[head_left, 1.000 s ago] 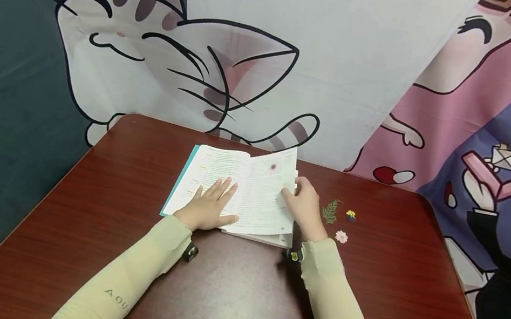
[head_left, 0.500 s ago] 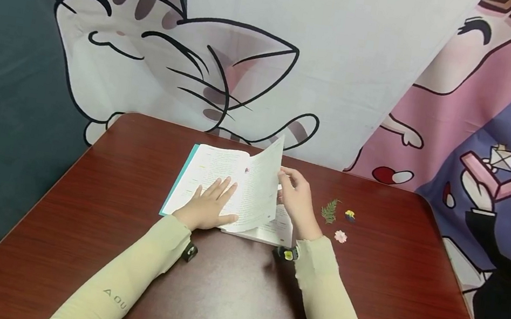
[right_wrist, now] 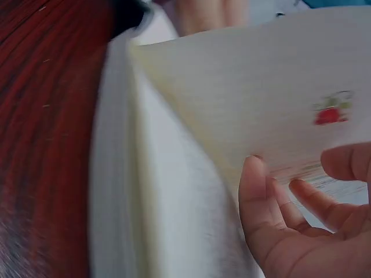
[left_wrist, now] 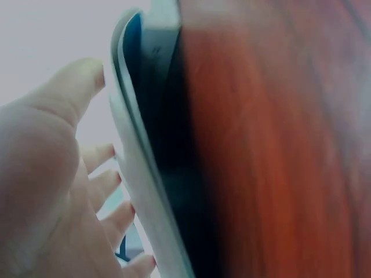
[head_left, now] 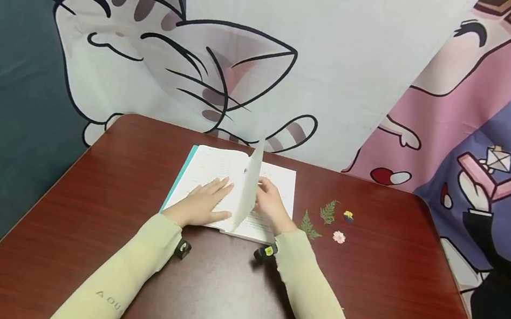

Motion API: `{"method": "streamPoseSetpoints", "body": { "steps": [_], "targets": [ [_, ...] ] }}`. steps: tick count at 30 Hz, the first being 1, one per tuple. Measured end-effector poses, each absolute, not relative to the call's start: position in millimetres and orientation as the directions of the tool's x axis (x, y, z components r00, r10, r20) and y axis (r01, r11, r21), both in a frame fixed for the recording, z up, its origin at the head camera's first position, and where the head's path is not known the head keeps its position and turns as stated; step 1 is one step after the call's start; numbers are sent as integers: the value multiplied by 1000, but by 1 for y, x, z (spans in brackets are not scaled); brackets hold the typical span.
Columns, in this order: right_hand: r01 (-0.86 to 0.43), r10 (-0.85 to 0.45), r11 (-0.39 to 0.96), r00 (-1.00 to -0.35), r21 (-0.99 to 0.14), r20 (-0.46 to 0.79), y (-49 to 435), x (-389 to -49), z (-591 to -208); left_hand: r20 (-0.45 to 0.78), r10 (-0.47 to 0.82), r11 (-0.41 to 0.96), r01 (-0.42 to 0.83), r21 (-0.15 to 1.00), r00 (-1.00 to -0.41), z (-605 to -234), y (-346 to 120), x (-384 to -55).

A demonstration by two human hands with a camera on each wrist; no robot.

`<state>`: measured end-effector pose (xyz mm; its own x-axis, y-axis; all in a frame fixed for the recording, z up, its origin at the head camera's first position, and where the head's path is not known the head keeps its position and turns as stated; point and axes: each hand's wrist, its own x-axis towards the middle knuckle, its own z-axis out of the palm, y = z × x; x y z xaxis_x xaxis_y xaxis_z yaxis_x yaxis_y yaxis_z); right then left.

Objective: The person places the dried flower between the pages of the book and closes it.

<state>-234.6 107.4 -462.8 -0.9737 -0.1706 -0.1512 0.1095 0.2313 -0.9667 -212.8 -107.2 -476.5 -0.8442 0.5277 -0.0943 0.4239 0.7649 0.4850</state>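
An open book (head_left: 277, 176) with a teal cover edge lies on the table. One of its pages (head_left: 249, 191) stands almost upright near the spine. My left hand (head_left: 200, 203) rests on the left-hand page, fingers spread; the left wrist view shows its thumb (left_wrist: 81, 81) by the curved page edge. On the right side of the raised page is my right hand (head_left: 273, 205). Its fingers are loosely bent against or close to the page, with no pinch visible in the right wrist view. A small red picture (right_wrist: 331, 113) shows on that page.
Right of the book lie two fern leaves (head_left: 309, 226), a yellow and blue flower (head_left: 348, 216) and a pale pink flower (head_left: 339, 237). The brown table (head_left: 216, 296) meets a cartoon cloth backdrop (head_left: 358, 59) at its far edge.
My right hand has moved left, and the page has swung from lying low on the right to nearly upright. A second fern leaf has come into sight. The left hand stays on the left page.
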Motion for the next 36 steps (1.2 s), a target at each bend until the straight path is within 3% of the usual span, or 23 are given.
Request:
{"method": "streamPoseSetpoints", "body": {
  "steps": [8,17,23,28,36],
  "targets": [
    [40,-253,285,-961,-958,-115,95,-243,-477,79,505,667,447,596,-859,-480,-133,-221],
    [-23,-270,470,-956,-882,-118,92,-244,-477,164,196,609,251,752,-967,-459,-166,-217],
    [-66,-270,574,-956,-817,-112,91,-242,-477,304,42,625,263,735,-952,-443,-165,-211],
    [-81,-274,579,-956,-811,-101,91,-242,-476,361,199,700,390,598,-911,-435,-150,-209],
    [-95,-290,568,-953,-817,-90,90,-245,-479,148,449,728,457,511,-881,-446,-126,-213]
  ]
}}
